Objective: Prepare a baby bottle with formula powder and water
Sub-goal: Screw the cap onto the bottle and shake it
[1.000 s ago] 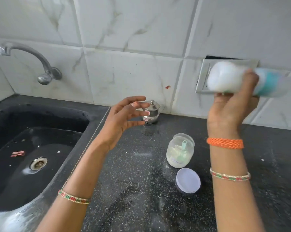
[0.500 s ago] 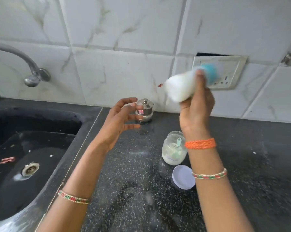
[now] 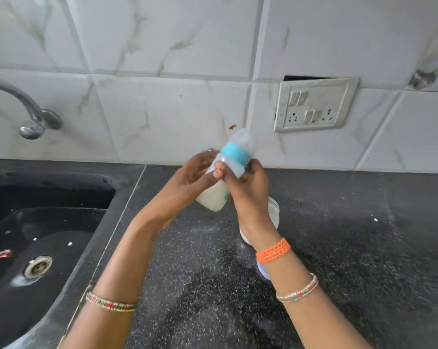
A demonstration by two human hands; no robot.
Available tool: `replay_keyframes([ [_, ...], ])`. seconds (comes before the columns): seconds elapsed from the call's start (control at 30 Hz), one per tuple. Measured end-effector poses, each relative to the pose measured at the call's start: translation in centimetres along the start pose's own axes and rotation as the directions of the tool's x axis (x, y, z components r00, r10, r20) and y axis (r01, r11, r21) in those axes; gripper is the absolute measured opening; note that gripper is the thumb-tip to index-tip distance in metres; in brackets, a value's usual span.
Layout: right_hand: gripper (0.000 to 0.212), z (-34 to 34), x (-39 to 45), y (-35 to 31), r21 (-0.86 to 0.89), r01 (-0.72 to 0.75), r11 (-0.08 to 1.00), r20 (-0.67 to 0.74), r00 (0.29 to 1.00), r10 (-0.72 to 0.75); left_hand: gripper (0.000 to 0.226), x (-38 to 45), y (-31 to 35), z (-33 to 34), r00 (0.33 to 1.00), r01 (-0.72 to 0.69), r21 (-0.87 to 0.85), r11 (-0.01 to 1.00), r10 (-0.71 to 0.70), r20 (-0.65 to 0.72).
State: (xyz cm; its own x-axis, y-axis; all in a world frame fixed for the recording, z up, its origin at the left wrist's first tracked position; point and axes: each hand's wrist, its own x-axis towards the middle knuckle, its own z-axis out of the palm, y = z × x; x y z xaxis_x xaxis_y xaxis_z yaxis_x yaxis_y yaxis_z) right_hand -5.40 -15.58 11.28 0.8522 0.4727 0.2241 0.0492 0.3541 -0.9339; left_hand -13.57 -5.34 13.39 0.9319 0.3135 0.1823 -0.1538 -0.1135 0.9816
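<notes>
Both hands held the baby bottle point(image 3: 223, 182) tilted above the counter point(image 3: 338, 235). The left hand point(image 3: 185, 180) cupped its milky body; the right hand point(image 3: 248, 187) gripped below the teal collar.

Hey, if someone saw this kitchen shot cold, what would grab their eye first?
The baby bottle, milky white with a teal collar, held tilted above the black counter by the left hand and right hand. Next, the dark sink at left.

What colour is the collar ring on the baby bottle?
Turquoise blue; the ring shows clearly in the head view.
</notes>
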Motion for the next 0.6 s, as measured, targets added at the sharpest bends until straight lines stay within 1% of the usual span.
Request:
replay_keyframes([
  [0.03,0.037,-0.1,0.3,-0.4,-0.033,0.024,0.999,0.015,1.0,-0.024,0.053,-0.1,0.1,0.2,0.999,0.016,0.004,1.0,-0.016,0.041],
  [0.07,0.04,-0.3,0.7,-0.6,-0.069,0.027,0.997,0.069,0.997,-0.022,0.054,-0.4,0.1,0.4,0.999,0.023,-0.019,1.0,-0.022,0.05],
  [0.1,0.047,-0.5,1.1,-0.9,-0.123,0.021,0.992,0.156,0.988,-0.002,0.056,-0.6,0.0,0.4,0.999,0.016,-0.043,0.999,-0.014,0.046],
  [0.13,0.058,-0.9,1.4,-1.0,-0.204,0.023,0.979,0.25,0.968,0.029,0.059,-0.7,-0.2,0.2,0.999,0.008,-0.052,0.999,-0.005,0.049],
  [0.17,0.07,-1.4,1.7,-1.1,-0.299,0.009,0.954,0.333,0.938,0.096,0.063,-0.8,-0.4,-0.1,0.998,0.006,-0.032,0.999,-0.004,0.06],
  [0.23,0.093,-2.1,1.7,-1.5,-0.425,-0.027,0.905,0.433,0.872,0.229,0.071,-1.1,-0.8,-0.7,0.995,0.02,0.059,0.998,-0.026,0.093],
  [0.27,0.1,-2.4,1.8,-1.8,-0.469,-0.026,0.883,0.434,0.864,0.256,0.071,-1.2,-0.9,-0.7,0.993,0.03,0.094,0.995,-0.041,0.114],
  [0.3,0.103,-2.4,1.8,-2.2,-0.495,-0.011,0.869,0.409,0.879,0.244,0.071,-1.3,-1.1,-0.5,0.99,0.034,0.101,0.994,-0.048,0.134],
  [0.33,0.101,-2.3,1.7,-2.6,-0.476,0.004,0.88,0.358,0.914,0.19,0.071,-1.4,-1.1,-0.4,0.988,0.027,0.085,0.996,-0.039,0.15],
  [0.37,0.094,-2.0,1.7,-3.1,-0.381,-0.003,0.924,0.27,0.956,0.115,0.073,-1.4,-1.2,-0.2,0.988,0.009,0.059,0.998,-0.018,0.152],
  [0.4,0.083,-1.8,1.8,-3.8,-0.198,-0.014,0.98,0.131,0.991,0.04,0.078,-1.4,-1.0,-0.2,0.992,-0.011,0.032,0.999,0.007,0.13],
  [0.43,0.071,-1.5,1.9,-4.5,0.064,0.007,0.998,-0.053,0.999,-0.003,0.083,-1.4,-0.9,-0.5,0.996,-0.031,0.002,1.0,0.031,0.089],
  [0.47,0.061,-1.4,2.1,-5.1,0.316,0.081,0.945,-0.222,0.975,-0.01,0.089,-1.4,-0.7,-0.9,0.998,-0.039,-0.038,0.998,0.041,0.038],
  [0.5,0.056,-1.2,2.3,-5.2,0.464,0.162,0.871,-0.336,0.942,0.003,0.093,-1.3,-0.4,-1.3,0.999,-0.038,-0.088,0.995,0.037,-0.013],
  [0.53,0.055,-1.0,2.3,-5.0,0.515,0.184,0.837,-0.371,0.928,0.024,0.097,-1.2,-0.3,-1.7,0.998,-0.031,-0.129,0.991,0.023,-0.061],
  [0.57,0.057,-0.6,2.0,-4.7,0.482,0.142,0.865,-0.327,0.945,0.028,0.096,-1.1,-0.2,-2.1,0.994,-0.029,-0.15,0.988,0.014,-0.105],
  [0.6,0.059,-0.2,1.5,-4.3,0.392,0.07,0.917,-0.231,0.973,0.025,0.089,-0.9,-0.2,-2.5,0.989,-0.034,-0.159,0.987,0.011,-0.148],
])
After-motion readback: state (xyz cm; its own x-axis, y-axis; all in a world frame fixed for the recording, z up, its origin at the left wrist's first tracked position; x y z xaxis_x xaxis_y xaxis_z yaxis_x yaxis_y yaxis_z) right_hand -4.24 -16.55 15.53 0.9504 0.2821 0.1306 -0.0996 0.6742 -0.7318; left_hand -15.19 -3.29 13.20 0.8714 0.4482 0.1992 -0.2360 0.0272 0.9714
